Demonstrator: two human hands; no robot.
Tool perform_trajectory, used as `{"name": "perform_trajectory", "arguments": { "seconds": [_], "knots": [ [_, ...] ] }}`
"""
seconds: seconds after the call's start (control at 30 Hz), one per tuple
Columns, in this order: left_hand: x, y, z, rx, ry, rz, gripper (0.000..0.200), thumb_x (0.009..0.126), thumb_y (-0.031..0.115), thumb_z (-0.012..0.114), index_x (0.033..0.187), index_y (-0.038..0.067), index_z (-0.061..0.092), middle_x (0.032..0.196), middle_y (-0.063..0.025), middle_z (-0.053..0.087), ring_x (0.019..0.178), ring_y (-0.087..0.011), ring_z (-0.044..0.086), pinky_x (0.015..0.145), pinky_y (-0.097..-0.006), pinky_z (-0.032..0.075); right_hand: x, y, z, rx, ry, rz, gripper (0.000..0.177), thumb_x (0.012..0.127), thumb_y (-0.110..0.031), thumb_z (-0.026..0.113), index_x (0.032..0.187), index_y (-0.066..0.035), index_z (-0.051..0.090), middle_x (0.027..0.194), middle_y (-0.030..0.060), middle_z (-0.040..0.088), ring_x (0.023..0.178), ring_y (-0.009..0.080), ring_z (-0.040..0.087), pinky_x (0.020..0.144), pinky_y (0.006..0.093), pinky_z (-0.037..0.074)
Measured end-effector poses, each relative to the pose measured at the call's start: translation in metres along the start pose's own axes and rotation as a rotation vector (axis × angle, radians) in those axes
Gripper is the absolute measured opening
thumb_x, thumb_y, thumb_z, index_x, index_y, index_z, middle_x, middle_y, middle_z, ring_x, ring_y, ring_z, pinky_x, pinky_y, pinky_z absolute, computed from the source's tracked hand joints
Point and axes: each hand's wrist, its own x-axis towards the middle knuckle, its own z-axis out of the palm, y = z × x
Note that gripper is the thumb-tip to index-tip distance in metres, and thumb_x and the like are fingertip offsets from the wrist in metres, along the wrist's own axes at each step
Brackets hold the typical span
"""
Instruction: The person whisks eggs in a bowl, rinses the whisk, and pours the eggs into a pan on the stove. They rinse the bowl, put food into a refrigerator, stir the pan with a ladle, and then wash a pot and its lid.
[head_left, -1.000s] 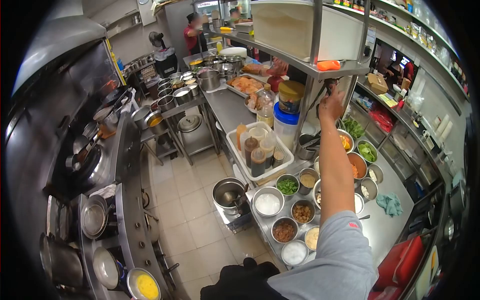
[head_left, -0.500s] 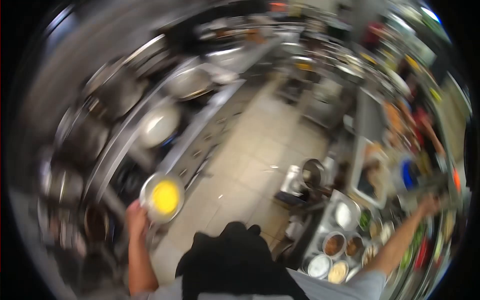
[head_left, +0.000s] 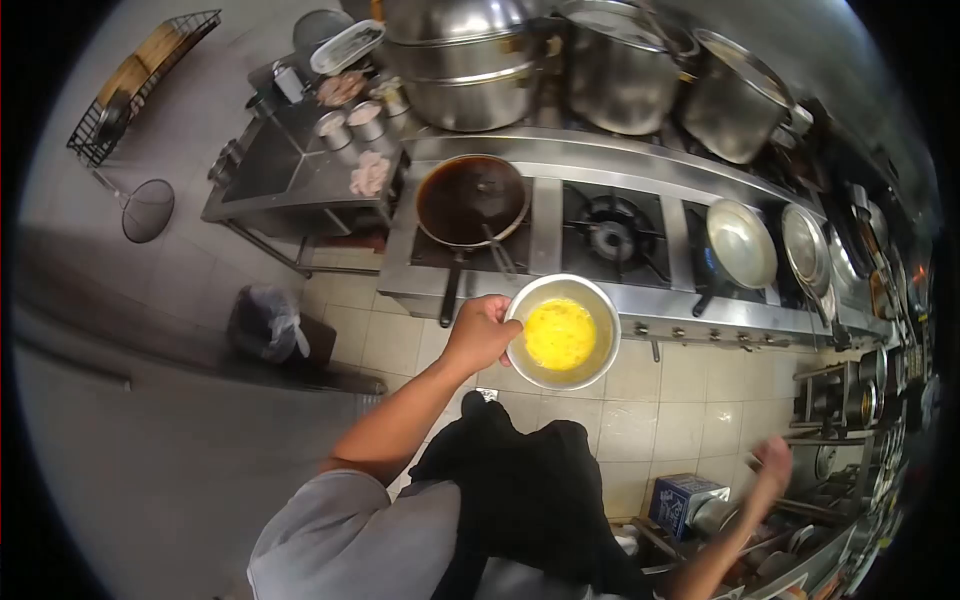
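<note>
My left hand (head_left: pixel 481 336) grips the rim of a metal bowl (head_left: pixel 606 350) from its left side, with the thumb over the edge. Yellow liquid that looks like beaten egg (head_left: pixel 560 334) lies in the bowl, which is level in front of the stove (head_left: pixel 545 293). A pan of dark brown sauce (head_left: pixel 472 200) rests on the left burner, just above my left hand. My right hand (head_left: pixel 772 465) is out at the lower right, blurred, near the shelving; its fingers cannot be made out clearly.
Large steel pots (head_left: pixel 625 75) line the back of the stove. A bare burner (head_left: pixel 612 235) and a pale pan (head_left: pixel 741 243) are right of the sauce. A steel side table (head_left: pixel 270 200) and a lined bin (head_left: pixel 265 325) stand left. A blue box (head_left: pixel 683 503) is low right.
The view has swung left to face the stove. The bowl is now in front of my body, still in my left hand. My right hand has left the counter with the food containers.
</note>
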Motion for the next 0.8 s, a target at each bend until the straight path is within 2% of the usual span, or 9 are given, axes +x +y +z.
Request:
{"name": "perform_trajectory", "arguments": {
  "seconds": [0.13, 0.27, 0.3, 0.43, 0.53, 0.63, 0.7, 0.77, 0.8],
  "knots": [
    [-0.001, -0.005, -0.091, 0.011, 0.143, -0.011, 0.019, 0.077, -0.001, 0.057, 0.094, -0.007, 0.063, 0.072, -0.0092, 0.065, 0.053, -0.0125, 0.062, 0.040, -0.0253, 0.049, -0.050, -0.055, 0.260, 0.053, -0.608, 0.165, 0.043, 0.093, -0.044, 0.055, 0.111, -0.006, 0.060, 0.092, 0.0069, 0.066, 0.083, 0.0168, 0.064, 0.069, 0.0291, 0.049],
    [-0.002, -0.007, -0.163, 0.009, 0.226, -0.019, 0.018, 0.078, -0.002, 0.056, 0.094, -0.006, 0.063, 0.072, -0.0093, 0.065, 0.051, -0.0124, 0.061, 0.039, -0.0246, 0.049, -0.076, -0.060, 0.403, -0.076, -0.714, -0.021, 0.047, 0.091, -0.047, 0.057, 0.104, -0.002, 0.062, 0.085, 0.0083, 0.065, 0.076, 0.0161, 0.062, 0.060, 0.0301, 0.048],
    [-0.001, -0.013, -0.178, -0.022, 0.287, -0.022, 0.017, 0.078, -0.002, 0.056, 0.093, -0.006, 0.063, 0.072, -0.0093, 0.065, 0.051, -0.0124, 0.061, 0.039, -0.0241, 0.049, -0.079, -0.062, 0.431, -0.120, -0.734, 0.008, 0.049, 0.090, -0.049, 0.057, 0.103, -0.001, 0.062, 0.084, 0.0088, 0.065, 0.075, 0.0164, 0.062, 0.059, 0.0307, 0.048],
    [-0.006, -0.026, -0.221, -0.092, 0.443, -0.031, 0.021, 0.078, -0.004, 0.051, 0.096, -0.008, 0.062, 0.074, -0.0091, 0.065, 0.048, -0.0126, 0.059, 0.038, -0.0233, 0.048, -0.079, -0.096, 0.518, 0.097, -0.954, 0.584, 0.048, 0.092, -0.048, 0.052, 0.098, -0.001, 0.061, 0.081, 0.0085, 0.064, 0.065, 0.0165, 0.060, 0.056, 0.0311, 0.048],
    [-0.010, -0.042, -0.241, -0.141, 0.532, -0.019, 0.017, 0.078, -0.005, 0.050, 0.091, -0.008, 0.061, 0.073, -0.0097, 0.065, 0.047, -0.0133, 0.059, 0.037, -0.0233, 0.048, -0.082, -0.113, 0.558, 0.155, -1.053, 0.680, 0.039, 0.094, -0.040, 0.051, 0.096, -0.002, 0.061, 0.078, 0.0075, 0.064, 0.060, 0.0162, 0.059, 0.055, 0.0296, 0.048],
    [-0.011, -0.045, -0.254, -0.170, 0.592, 0.007, 0.014, 0.078, -0.006, 0.049, 0.086, -0.007, 0.061, 0.072, -0.0092, 0.064, 0.045, -0.0132, 0.057, 0.036, -0.0238, 0.048, -0.066, -0.084, 0.587, 0.100, -1.151, 0.607, 0.031, 0.095, -0.032, 0.050, 0.094, -0.003, 0.061, 0.077, 0.0062, 0.064, 0.062, 0.0151, 0.061, 0.054, 0.0282, 0.048],
    [-0.006, -0.041, -0.260, -0.163, 0.661, -0.003, 0.013, 0.078, -0.006, 0.050, 0.085, -0.006, 0.060, 0.071, -0.0085, 0.063, 0.044, -0.0127, 0.055, 0.035, -0.0241, 0.047, -0.051, -0.071, 0.590, -0.017, -1.095, 0.510, 0.024, 0.092, -0.022, 0.051, 0.090, -0.001, 0.062, 0.077, 0.0123, 0.067, 0.067, 0.0221, 0.065, 0.057, 0.0349, 0.051],
    [0.004, -0.034, -0.267, -0.175, 0.702, -0.002, 0.012, 0.078, -0.006, 0.049, 0.085, -0.005, 0.060, 0.069, -0.0077, 0.062, 0.044, -0.0122, 0.054, 0.035, -0.0240, 0.047, -0.018, -0.033, 0.588, -0.457, -0.638, -1.365, 0.016, 0.089, -0.017, 0.054, 0.093, -0.006, 0.065, 0.072, 0.0118, 0.066, 0.065, 0.0319, 0.063, 0.060, 0.0393, 0.049],
    [0.010, -0.032, -0.272, -0.163, 0.718, 0.004, 0.011, 0.079, -0.005, 0.049, 0.084, -0.005, 0.059, 0.069, -0.0075, 0.062, 0.044, -0.0119, 0.054, 0.035, -0.0238, 0.047, -0.017, -0.056, 0.575, -0.450, -0.775, -0.958, 0.019, 0.088, -0.016, 0.051, 0.089, -0.003, 0.065, 0.078, 0.0186, 0.065, 0.073, 0.0364, 0.064, 0.068, 0.0439, 0.049]
  ]
}}
